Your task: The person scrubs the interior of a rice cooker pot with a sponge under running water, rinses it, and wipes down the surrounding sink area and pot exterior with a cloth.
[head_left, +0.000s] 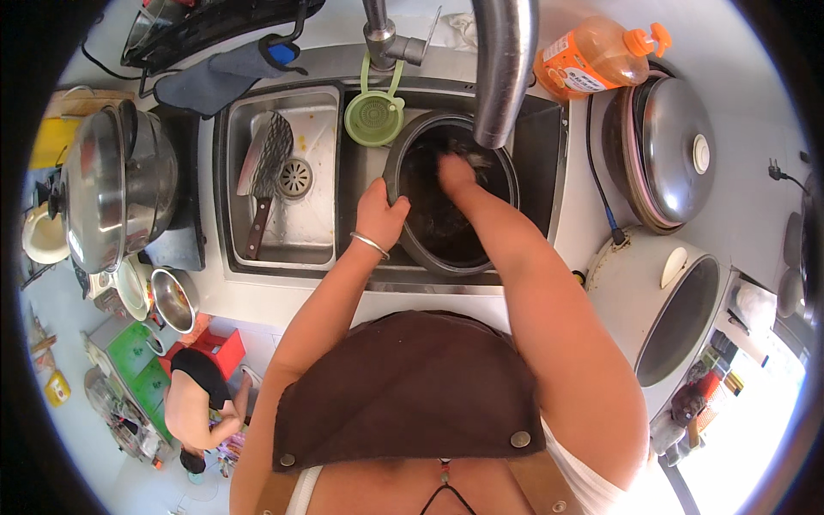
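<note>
At the sink (300,233), our left hand (380,215) grips the pot (442,247); one slip could tip it. Right hand (457,175): blurred, can't tell.

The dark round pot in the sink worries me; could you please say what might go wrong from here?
The pot might slip or tip, as only the left hand grips its rim. A broad metal knife with a brown handle lies bare in the left steel basin; reaching there could cause cuts.

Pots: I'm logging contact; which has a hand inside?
The dark pot in the sink: right hand inside, left hand holding it. The steel pot and white pot have none.
</note>
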Tool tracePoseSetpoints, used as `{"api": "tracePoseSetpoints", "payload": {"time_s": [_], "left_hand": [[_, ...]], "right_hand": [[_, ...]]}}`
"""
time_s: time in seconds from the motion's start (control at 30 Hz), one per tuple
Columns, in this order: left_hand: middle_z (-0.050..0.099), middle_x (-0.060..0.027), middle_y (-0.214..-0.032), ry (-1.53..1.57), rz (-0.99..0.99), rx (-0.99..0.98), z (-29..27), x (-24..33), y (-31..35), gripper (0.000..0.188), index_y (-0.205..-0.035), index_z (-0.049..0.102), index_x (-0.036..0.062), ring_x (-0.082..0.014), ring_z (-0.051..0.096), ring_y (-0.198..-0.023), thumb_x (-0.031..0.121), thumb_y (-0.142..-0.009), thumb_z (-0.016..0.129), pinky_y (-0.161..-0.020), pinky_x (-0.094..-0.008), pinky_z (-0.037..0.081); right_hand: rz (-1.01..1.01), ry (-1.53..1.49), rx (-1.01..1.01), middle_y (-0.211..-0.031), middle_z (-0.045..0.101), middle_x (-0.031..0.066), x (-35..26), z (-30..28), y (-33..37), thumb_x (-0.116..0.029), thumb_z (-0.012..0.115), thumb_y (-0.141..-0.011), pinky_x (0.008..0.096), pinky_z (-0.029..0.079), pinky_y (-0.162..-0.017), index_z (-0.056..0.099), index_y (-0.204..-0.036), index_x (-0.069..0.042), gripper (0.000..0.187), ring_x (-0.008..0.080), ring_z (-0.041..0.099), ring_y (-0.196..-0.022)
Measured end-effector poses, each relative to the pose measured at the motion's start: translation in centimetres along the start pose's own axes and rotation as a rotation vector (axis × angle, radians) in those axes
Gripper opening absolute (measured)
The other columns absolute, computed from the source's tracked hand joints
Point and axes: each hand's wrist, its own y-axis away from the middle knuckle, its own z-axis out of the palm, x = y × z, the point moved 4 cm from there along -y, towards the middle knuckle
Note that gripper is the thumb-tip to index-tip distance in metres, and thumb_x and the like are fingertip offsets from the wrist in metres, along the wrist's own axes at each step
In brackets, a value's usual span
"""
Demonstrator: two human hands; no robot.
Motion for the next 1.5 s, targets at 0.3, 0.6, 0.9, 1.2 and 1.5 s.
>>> {"api": "tracePoseSetpoints", "payload": {"time_s": [0.3,0.6,0.9,1.2,1.5], "left_hand": [[0.054,-0.0214,-0.076,-0.018,0.025,0.041,0.6,-2.0,-0.1,0.019,-0.082,0.049,-0.0033,-0.0359,0.053,-0.072,0.011,-0.073,0.057,-0.069,-0.0401,0.042],[0.057,-0.0177,-0.078,-0.100,-0.121,0.111,0.2,-0.8,0.6,0.022,-0.087,0.051,-0.0032,-0.0295,0.055,-0.072,0.007,-0.069,0.058,-0.068,-0.0347,0.044],[0.061,-0.0186,-0.099,-0.039,0.188,0.147,-0.1,5.7,0.5,0.058,-0.122,0.047,-0.0011,-0.0265,0.060,-0.076,0.003,-0.066,0.059,-0.076,-0.0313,0.047],[0.063,-0.0143,-0.099,-0.119,0.287,0.146,-4.0,10.4,1.3,0.065,-0.129,0.044,0.0006,-0.0146,0.053,-0.065,0.003,-0.066,0.059,-0.068,-0.0257,0.046],[0.056,-0.0093,-0.069,-0.246,0.099,-0.038,-3.6,20.2,2.9,0.065,-0.134,0.037,-0.0003,-0.0137,0.051,-0.046,0.007,-0.075,0.062,-0.043,-0.0277,0.043]], "right_hand": [[-0.298,-0.306,-0.324,-0.100,0.062,0.0218,-8.4,0.8,10.2,-0.010,0.047,-0.080,0.0463,0.047,-0.078,0.063,-0.095,-0.003,0.023,0.0398,0.059,-0.093],[0.148,-0.004,-0.133,-0.099,0.063,0.0174,1.7,1.0,5.8,-0.010,0.050,-0.079,0.0421,0.049,-0.079,0.066,-0.088,-0.005,0.020,0.0348,0.061,-0.091],[0.289,-0.169,0.247,-0.096,0.064,0.0137,3.5,-10.6,13.2,-0.018,0.059,-0.070,0.0437,0.042,-0.087,0.066,-0.090,-0.005,0.024,0.0313,0.054,-0.101],[0.521,-1.316,-0.143,-0.084,0.059,0.0139,4.0,1.5,13.5,-0.014,0.051,-0.078,0.0527,0.048,-0.064,0.058,-0.095,-0.004,0.021,0.0341,0.059,-0.075],[0.287,-1.335,-0.334,-0.081,0.059,0.0110,-2.1,3.7,13.1,-0.018,0.048,-0.080,0.0474,0.050,-0.058,0.058,-0.095,-0.006,0.021,0.0288,0.060,-0.070]]}}
